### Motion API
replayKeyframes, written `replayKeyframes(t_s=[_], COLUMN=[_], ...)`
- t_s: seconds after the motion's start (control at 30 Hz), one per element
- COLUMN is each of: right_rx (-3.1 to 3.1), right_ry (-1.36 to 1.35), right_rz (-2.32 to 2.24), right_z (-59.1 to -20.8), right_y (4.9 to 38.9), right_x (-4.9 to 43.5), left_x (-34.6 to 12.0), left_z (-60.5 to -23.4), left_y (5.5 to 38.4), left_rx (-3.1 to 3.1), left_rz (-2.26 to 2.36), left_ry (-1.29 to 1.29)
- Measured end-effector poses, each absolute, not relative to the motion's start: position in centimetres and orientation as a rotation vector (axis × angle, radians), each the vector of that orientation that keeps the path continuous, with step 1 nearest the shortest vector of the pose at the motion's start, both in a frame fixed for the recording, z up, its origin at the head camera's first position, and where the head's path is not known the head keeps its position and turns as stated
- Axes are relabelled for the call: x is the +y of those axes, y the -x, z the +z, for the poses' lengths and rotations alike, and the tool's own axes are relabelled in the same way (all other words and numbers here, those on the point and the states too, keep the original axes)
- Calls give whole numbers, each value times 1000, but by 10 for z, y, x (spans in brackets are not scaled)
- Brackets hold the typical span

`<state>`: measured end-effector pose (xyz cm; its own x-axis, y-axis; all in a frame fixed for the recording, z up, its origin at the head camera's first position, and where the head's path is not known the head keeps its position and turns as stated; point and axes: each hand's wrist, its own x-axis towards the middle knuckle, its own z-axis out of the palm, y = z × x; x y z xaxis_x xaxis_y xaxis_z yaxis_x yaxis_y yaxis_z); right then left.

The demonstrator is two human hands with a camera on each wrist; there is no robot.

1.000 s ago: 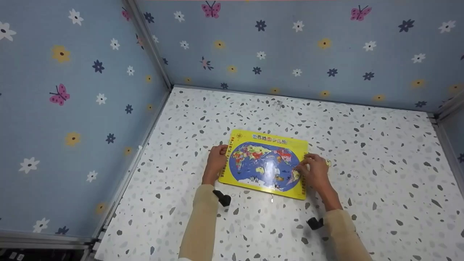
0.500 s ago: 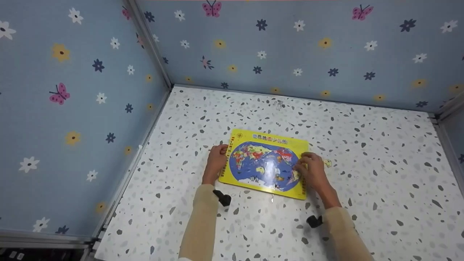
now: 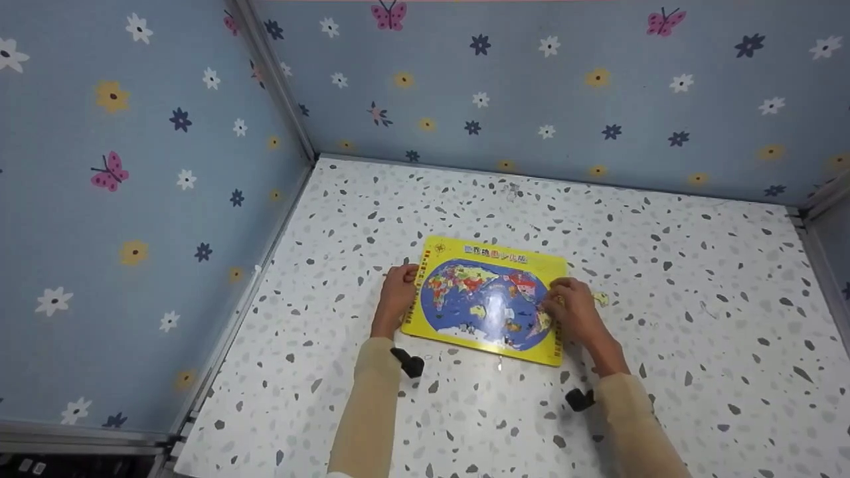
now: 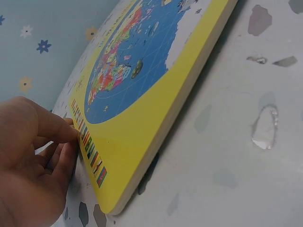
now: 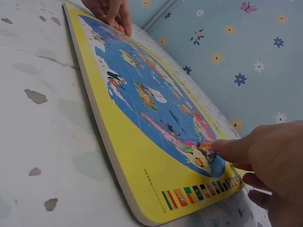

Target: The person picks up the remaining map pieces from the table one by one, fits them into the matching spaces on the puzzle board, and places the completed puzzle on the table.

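Note:
A yellow-bordered world-map jigsaw puzzle point(image 3: 488, 302) lies on the speckled table, its blue oval filled with coloured continents. My left hand point(image 3: 397, 292) pinches its left edge; in the left wrist view the thumb rests over the row of flags and the other fingers curl beside the edge. Over the right side, my right hand point(image 3: 574, 309) holds a small orange puzzle piece point(image 5: 207, 145) against the map, thumb on top, near the yellow South America. Its other fingers are curled by the right edge; the index fingertip is hidden.
A small loose yellowish piece point(image 3: 601, 299) lies on the table point(image 3: 697, 345) just right of the right hand. Blue flowered panels point(image 3: 531, 93) border the table at the back and left. Black wrist mounts point(image 3: 412, 365) hang inside both sleeves.
The right hand has shifted slightly left and its fingers have come down onto the puzzle's right side, showing more of the loose piece behind it. The left hand has stayed put.

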<state>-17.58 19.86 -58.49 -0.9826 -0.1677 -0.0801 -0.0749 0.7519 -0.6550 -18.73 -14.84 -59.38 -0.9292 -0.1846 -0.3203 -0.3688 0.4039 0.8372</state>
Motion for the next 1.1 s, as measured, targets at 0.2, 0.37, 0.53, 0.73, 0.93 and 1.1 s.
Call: replayKeyframes(t_s=[0.2,0.37,0.53,0.73,0.93,1.1], right_rx=[2791,2770,2769,2789,2867,2911], right_ry=[188,175,151,138,219,255], right_rz=[-949,-926,-920,-974,-1018,-1006], right_z=[-582,-582,-582,-584,-588,-589], right_y=[181,183,182,175,170,166], right_x=[197,197,196,195,195,195], left_x=[-149,-148,-148,-148,-149,-149], left_z=[-594,-594,-594,-595,-595,-596], left_y=[186,186,187,187,187,187], left_rx=[2479,2476,2481,2456,2498,2485], left_rz=[1556,1572,1565,1600,1559,1574], left_ry=[490,491,495,516,455,459])
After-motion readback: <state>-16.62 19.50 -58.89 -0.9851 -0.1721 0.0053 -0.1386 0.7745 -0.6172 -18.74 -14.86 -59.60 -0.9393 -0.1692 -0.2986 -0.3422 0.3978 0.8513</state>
